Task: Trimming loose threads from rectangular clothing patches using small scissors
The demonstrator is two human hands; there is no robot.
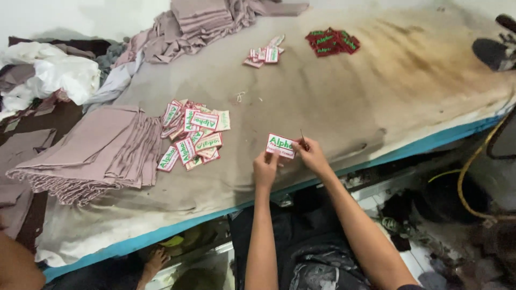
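Left hand [265, 167] pinched shut on the near left corner of a white embroidered patch [280, 145] with green lettering and a red border. Right hand [310, 153] closed on the patch's right edge, fingers also gripping a thin dark tool [302, 138], maybe a needle or small snips — too fine to tell. Patch held just above the worn grey padded table [333, 102], near its blue front edge. Long axis of patch running left to right, tilted slightly down toward the right, spanning the gap between the two hands. Both hands touching it; neither nearer than the other.

Loose heap of matching patches [192, 134] off to the left, well apart, closer to the left hand. Stack of folded mauve cloth [102, 147] beyond that. Smaller patch cluster [264, 53] and red patch pile [332, 42] far across the table, out of easy reach.
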